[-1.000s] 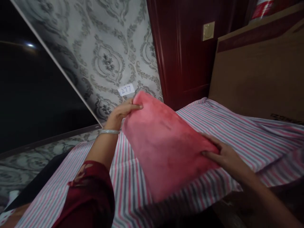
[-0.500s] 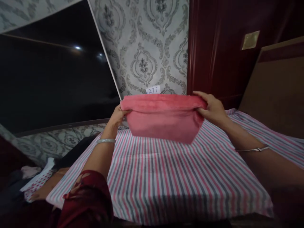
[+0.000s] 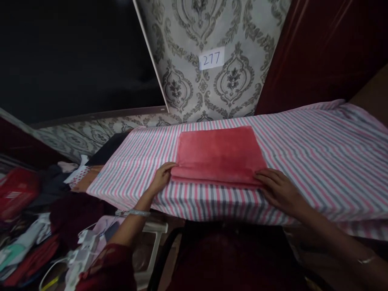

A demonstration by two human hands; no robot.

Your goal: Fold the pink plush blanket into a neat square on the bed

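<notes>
A coral-pink plush towel [image 3: 218,147] lies on a striped cloth [image 3: 306,161] that covers the table. Its near edge is doubled over into a thick fold along the front. At the left end of this fold, my left hand [image 3: 161,177] pinches the corner, fingers closed. My right hand [image 3: 279,190] grips the opposite end, with fingertips on top of the fold and the thumb hidden. Both hands sit close to the table's front edge.
A large dark screen [image 3: 79,60] stands at the back left. On the patterned wall is a paper marked 277 [image 3: 211,59]. Clothes [image 3: 27,226] and a white power strip [image 3: 83,250] lie low on the left. A dark red panel [image 3: 321,52] rises at the back right.
The towel, held up in the air before, now lies on the striped cloth. Both hands have come down and closer to me with its folded edge. The view has tilted downward.
</notes>
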